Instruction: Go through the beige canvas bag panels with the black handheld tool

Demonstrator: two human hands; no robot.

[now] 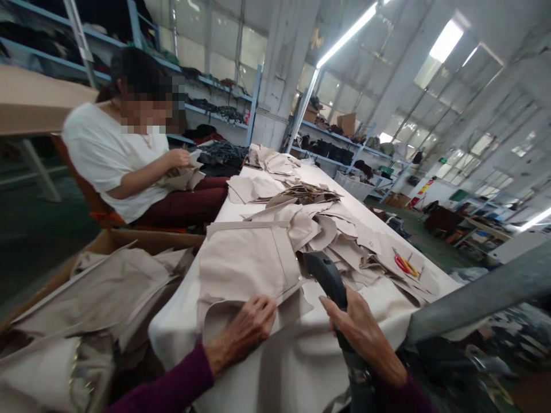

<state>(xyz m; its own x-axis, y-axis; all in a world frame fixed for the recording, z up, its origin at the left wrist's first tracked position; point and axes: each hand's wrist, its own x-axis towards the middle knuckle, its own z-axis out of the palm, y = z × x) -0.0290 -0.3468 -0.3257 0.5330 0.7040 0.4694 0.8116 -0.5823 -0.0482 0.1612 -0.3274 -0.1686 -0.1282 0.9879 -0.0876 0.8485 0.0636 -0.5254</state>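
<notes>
My right hand [359,327] is closed around a black curved handheld tool [325,275]. The tool's head points up and left, at the right edge of a beige sewn fabric piece [245,258]; its lower end runs down past my wrist. At the near edge of that piece, my left hand [249,324] has its fingers bent together on the cloth, pinching it. A curled flap [217,318] of the same beige material sticks up beside the left hand. The piece lies flat on the white-covered table [279,367].
Beige cut pieces [340,235] are heaped beyond, with red-and-yellow-handled scissors or snips [405,265] at right. A cardboard box [107,238] of beige pieces [112,281] stands left. A seated person [116,155] handles cloth there. A metal post [473,292] slants across the right.
</notes>
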